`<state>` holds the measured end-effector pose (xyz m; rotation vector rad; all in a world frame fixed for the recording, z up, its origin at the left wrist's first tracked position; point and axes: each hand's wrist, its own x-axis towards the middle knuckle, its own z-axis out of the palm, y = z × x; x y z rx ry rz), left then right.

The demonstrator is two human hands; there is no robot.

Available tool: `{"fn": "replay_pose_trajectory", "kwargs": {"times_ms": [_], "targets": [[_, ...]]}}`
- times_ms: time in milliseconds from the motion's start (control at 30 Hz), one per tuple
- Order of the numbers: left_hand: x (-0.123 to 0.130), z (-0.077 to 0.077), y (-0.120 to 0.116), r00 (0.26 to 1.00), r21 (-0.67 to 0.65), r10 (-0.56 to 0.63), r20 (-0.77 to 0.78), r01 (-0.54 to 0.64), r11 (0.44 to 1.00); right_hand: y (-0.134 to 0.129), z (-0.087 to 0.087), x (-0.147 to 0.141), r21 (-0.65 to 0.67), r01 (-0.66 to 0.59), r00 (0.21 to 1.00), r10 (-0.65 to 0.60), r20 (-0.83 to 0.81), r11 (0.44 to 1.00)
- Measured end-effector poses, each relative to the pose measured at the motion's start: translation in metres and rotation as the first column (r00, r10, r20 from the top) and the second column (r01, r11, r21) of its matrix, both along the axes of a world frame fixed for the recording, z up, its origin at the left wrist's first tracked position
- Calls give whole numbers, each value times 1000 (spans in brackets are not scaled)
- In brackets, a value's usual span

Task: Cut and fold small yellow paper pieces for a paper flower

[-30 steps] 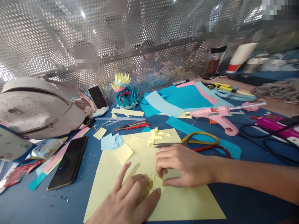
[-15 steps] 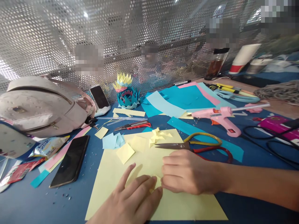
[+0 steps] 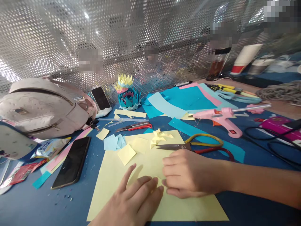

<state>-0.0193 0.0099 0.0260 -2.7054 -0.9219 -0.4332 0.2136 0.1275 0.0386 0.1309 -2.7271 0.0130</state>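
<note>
A large pale yellow sheet [image 3: 113, 188] lies under both hands. My left hand [image 3: 135, 201] presses its fingertips onto a small piece of yellow paper [image 3: 160, 180], its index finger raised apart from the others. Curled in from the right, my right hand [image 3: 188, 175] pinches at the other edge of that piece, which is mostly hidden by the fingers. Folded yellow paper points [image 3: 161, 136] rest near the sheet's top edge, beside yellow squares [image 3: 127, 154] and light blue squares [image 3: 113, 142]. Scissors [image 3: 175, 147] with yellow and red handles lie just beyond my right hand.
A pink glue gun [image 3: 222, 117] sits at right, its black cable trailing. A red utility knife [image 3: 138, 126], a paper lotus-like model [image 3: 129, 98] and blue sheets [image 3: 195, 97] lie behind. At left are a black phone [image 3: 71, 163] and a backpack [image 3: 49, 110]. Perforated metal [image 3: 117, 37] borders the table.
The small yellow piece between the fingers is now more covered. My right hand has shifted very slightly, with its fingers still curled. The left hand stays nearly in place.
</note>
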Motion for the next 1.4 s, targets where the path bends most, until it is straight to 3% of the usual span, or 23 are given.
{"fn": "replay_pose_trajectory", "kwargs": {"times_ms": [100,233,400,567,667,800,933,1033,1133,1267,1400], "targets": [[5,-17,0,982,94,60,177,-77,993,4,3,2,-126,-8,997,17,72,992],[9,-34,1,982,91,76,175,-93,992,6,2,4,-168,-11,999,20,48,986],[6,-21,2,985,102,74,158,-91,991,0,-2,2,-65,13,1000,-14,-18,998],[2,-3,3,1000,54,17,0,-17,998,-7,-5,2,-37,75,997,-75,-7,997],[5,-12,2,997,66,48,60,-52,996,-7,-3,2,-63,74,997,-73,20,995],[9,-30,-1,973,65,90,213,-106,992,-5,6,4,-84,-11,994,20,105,996],[5,-29,1,973,1,59,222,-61,998,-5,11,6,-131,-37,986,58,157,991],[-1,-22,2,970,-59,-6,242,20,998,-5,5,7,-194,25,993,-3,114,981],[-3,-21,1,968,-34,-32,247,41,999,-4,-2,5,-292,144,988,-118,103,946],[5,-30,-1,960,78,15,280,-38,996,-6,-6,1,-404,336,942,-304,142,851],[16,-36,-3,932,157,56,358,-119,980,-16,-8,-2,-457,394,919,-359,167,797]]}}
